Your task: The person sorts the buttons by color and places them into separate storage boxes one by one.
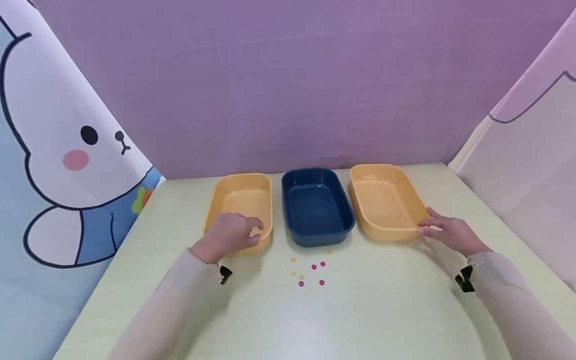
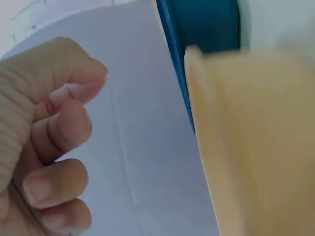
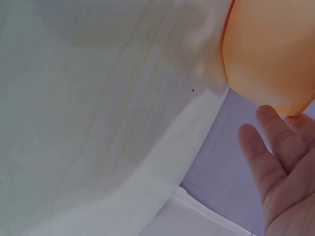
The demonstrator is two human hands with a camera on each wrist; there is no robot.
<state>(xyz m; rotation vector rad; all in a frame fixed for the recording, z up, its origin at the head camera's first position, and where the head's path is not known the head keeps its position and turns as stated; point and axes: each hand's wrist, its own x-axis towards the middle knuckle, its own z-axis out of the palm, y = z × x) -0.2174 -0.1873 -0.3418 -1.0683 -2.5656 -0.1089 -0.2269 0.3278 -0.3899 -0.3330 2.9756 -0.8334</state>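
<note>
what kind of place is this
Probably a makeshift tabletop recording booth, though the room beyond is hidden: a pale table walled in by a plain purple backdrop and a cartoon-printed side panel.

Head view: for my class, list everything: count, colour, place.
Table: one, pale, foreground
Middle tray: one, dark blue, back centre
Left tray: one, yellow, beside middle tray
Right tray: one, yellow, beside middle tray
Yellow discs: four, yellow, before middle tray
Pink discs: four, deep pink, near yellow discs
Backdrop: one, purple, behind table
Left panel: one, blue-and-white, cartoon-printed, left edge
Right panel: one, lilac-and-white, right edge
Black pieces: two, black, at wrists
Sleeves: two, pale, on arms
Left hand: one, bare, left tray's near end
Right hand: one, bare, right tray's near-right corner
</note>
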